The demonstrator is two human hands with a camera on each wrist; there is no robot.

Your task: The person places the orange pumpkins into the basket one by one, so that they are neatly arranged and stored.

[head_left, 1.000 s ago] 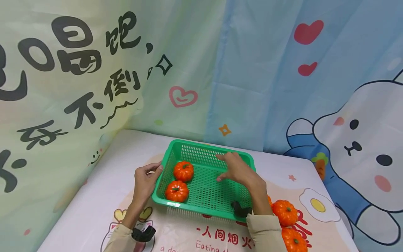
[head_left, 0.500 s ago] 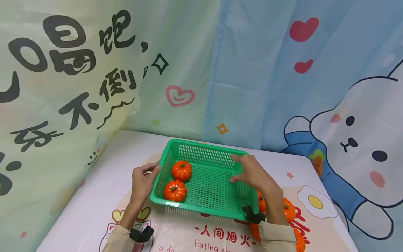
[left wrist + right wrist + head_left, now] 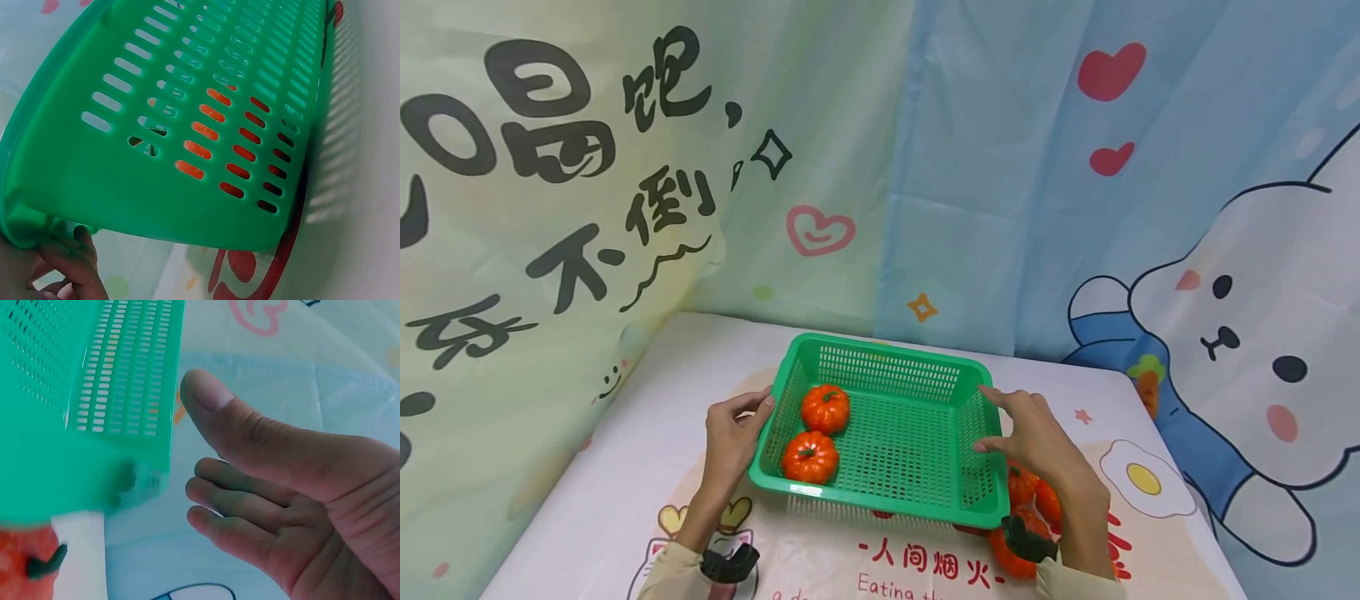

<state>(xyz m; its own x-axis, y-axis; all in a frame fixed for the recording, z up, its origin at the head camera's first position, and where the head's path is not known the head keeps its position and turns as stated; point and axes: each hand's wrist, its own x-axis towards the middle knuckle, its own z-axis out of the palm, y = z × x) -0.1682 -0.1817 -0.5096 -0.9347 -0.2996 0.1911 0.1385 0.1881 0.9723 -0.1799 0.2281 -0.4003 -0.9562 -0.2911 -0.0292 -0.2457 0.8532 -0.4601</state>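
A green plastic basket [image 3: 895, 442] with slotted walls sits on the table, two small orange pumpkins [image 3: 825, 408] at its left end. My left hand [image 3: 733, 433] holds the basket's left rim, thumb and fingers pinching it. From the left wrist, that hand's fingers [image 3: 72, 259] show at the rim's corner, and orange shows through the slots. My right hand [image 3: 1037, 437] is at the basket's right rim, thumb and fingers spread apart with nothing between them. The right wrist view shows the thumb [image 3: 209, 397] close beside the basket's edge.
Several more orange pumpkins [image 3: 1019, 550] lie on the table right of the basket, partly hidden by the right wrist and basket. A printed cloth covers the table [image 3: 700, 367]. Behind it hangs a printed curtain [image 3: 970, 183] with a cartoon rabbit and hearts.
My right hand has moved right, from over the inside of the basket to its right rim, fingers still spread. The left hand keeps its hold, and both pumpkins stay in the basket.
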